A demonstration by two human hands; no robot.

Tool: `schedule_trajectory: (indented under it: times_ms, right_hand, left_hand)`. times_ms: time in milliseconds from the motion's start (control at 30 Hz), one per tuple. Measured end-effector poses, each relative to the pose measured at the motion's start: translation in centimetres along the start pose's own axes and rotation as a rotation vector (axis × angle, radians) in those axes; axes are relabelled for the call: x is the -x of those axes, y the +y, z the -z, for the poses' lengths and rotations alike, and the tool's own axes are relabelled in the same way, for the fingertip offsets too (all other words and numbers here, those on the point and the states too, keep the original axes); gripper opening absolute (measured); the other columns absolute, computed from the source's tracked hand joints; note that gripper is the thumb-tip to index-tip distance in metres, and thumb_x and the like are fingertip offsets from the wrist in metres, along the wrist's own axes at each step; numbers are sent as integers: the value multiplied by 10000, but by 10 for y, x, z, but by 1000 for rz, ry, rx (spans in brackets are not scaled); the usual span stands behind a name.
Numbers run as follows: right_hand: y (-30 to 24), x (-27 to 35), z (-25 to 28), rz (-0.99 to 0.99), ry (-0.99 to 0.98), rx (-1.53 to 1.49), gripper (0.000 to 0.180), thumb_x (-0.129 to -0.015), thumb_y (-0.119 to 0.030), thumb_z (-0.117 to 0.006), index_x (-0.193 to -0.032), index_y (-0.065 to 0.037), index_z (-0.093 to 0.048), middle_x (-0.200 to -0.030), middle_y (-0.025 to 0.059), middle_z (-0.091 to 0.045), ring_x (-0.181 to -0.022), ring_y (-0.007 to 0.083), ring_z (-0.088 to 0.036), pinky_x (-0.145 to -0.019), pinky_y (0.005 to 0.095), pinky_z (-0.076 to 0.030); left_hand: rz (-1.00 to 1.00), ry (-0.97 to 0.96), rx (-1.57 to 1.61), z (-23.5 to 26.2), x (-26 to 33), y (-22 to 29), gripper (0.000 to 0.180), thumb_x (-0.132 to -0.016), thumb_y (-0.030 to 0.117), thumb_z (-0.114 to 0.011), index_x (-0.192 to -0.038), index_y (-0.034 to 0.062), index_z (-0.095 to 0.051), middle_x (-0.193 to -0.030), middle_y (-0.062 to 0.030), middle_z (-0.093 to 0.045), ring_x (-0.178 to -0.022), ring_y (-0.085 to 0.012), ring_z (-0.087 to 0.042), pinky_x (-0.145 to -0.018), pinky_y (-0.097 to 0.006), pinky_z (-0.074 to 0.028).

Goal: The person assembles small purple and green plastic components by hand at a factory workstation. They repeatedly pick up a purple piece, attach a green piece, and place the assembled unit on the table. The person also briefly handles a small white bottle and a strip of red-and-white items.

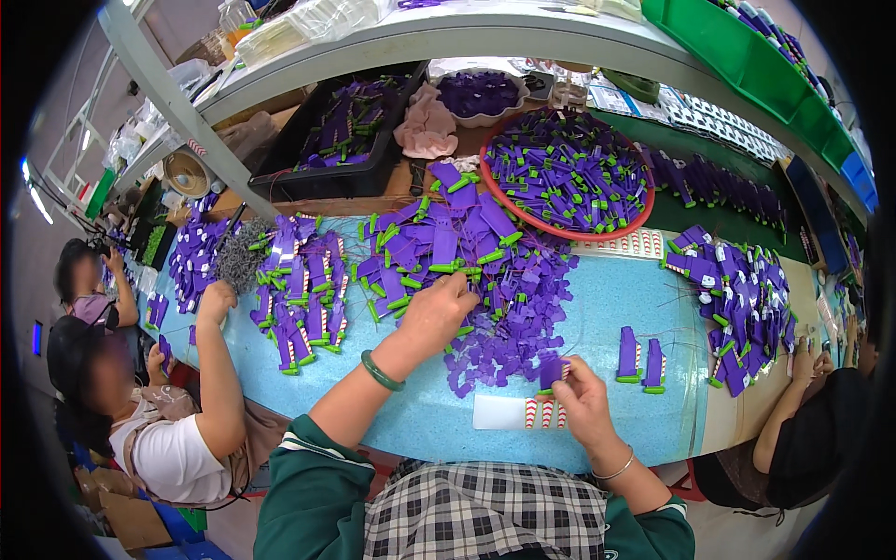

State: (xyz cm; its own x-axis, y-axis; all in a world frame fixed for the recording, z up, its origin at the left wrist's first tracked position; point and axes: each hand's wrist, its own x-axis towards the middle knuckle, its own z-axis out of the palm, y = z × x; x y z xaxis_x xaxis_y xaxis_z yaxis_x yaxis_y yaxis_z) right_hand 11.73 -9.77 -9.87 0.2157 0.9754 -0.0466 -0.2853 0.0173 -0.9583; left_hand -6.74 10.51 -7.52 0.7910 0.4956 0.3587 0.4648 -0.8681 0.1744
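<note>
- While the view looks down past a checked apron and green sleeves, the right hand [581,397] sits closest in, fingers pinched narrow around a small purple tag [553,371] held just above the blue desk [607,299].
- Right under that hand lies a white sticker sheet [509,412] with red-and-white striped labels at its right end, flat on the desk.
- Just to the right, two finished purple tags with green ends [640,358] lie side by side, a little apart from the hand.
- Out goes the left hand [439,313], green bangle on the wrist, fingers curled down into the loose purple tag pile [509,308]; whether it grips one, I cannot tell.
- Beyond it, bigger purple cards with green clips [439,238] are heaped up.
- Left of that, another heap of tags [301,289], and a co-worker's hand [217,299] rests at its edge.
- Far right, one more purple heap [737,299] near another person's arm.
- Farther back, a red-rimmed round tray [571,231] brims with purple pieces, and a black bin [308,177] holds more.
</note>
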Motion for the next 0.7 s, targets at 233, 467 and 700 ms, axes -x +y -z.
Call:
schedule_trajectory:
  times_ms: [233,467,700]
  right_hand:
    - [-8,0,-8,11,-42,112,397,-839,90,-518,-1229,16,-541,-982,42,-458,-882,100,-525,-783,255,-562]
    - [-13,0,3,111,59,229,410,-800,90,-586,-1189,-37,-617,-915,25,-493,-792,55,-507,-613,181,-454]
    - [-6,-7,-16,377,76,423,482,-727,97,-691,-1172,-80,-640,-832,19,-522,-687,81,-468,-556,207,-386]
  left_hand:
    - [-246,43,-28,-11,-21,16,184,-721,89,-568,-894,82,-632,-854,-90,-496,-787,-252,-552,-637,-356,-487]
    - [137,210,772,9,4,39,178,-710,-86,-660,-844,19,-609,-1007,-106,-592,-989,-251,-587,-856,-344,-479]
    - [493,427,1478,33,42,75,292,-773,-140,-585,-1031,-3,-568,-991,-102,-573,-980,-218,-603,-864,-333,-491]
